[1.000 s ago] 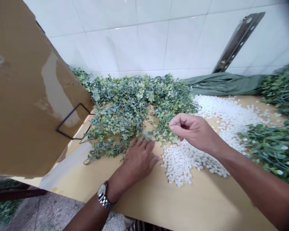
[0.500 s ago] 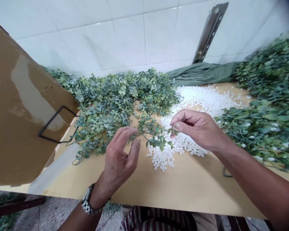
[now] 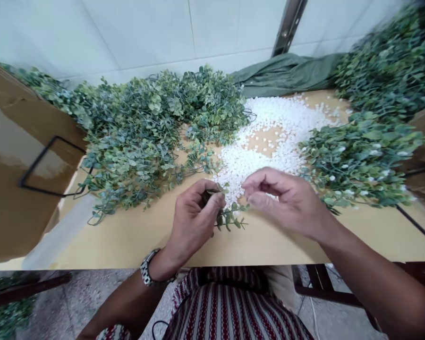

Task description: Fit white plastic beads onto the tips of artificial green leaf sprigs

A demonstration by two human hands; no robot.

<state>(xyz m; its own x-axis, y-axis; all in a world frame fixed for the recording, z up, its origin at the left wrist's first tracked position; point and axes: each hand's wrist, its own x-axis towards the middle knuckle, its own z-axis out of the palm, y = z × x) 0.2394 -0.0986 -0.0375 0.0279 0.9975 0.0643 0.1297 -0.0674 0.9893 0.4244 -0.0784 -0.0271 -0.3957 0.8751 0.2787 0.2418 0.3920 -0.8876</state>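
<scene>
My left hand (image 3: 198, 212) pinches an artificial leaf sprig (image 3: 230, 216) between thumb and fingertips, and its small green leaves stick out towards the right. Close beside it, my right hand (image 3: 283, 200) is closed, with thumb and fingertips drawn together. Whatever small thing those fingertips might hold cannot be made out. Just beyond both hands, small white beads (image 3: 244, 163) lie scattered in a wide pile on the table (image 3: 134, 241). A heap of similar leaf sprigs (image 3: 141, 127) lies to the left.
On the right is a bunch of sprigs with white bits (image 3: 357, 158), with more greenery (image 3: 393, 71) behind. A cardboard box (image 3: 17, 208) with a black wire frame (image 3: 38, 160) stands at left. Green cloth (image 3: 286, 75) lies along the tiled wall (image 3: 145, 33).
The left hand has moved right and now grips the sprig near the right hand. The right fingertips have come away from the sprig's tip. The view has tilted down.
</scene>
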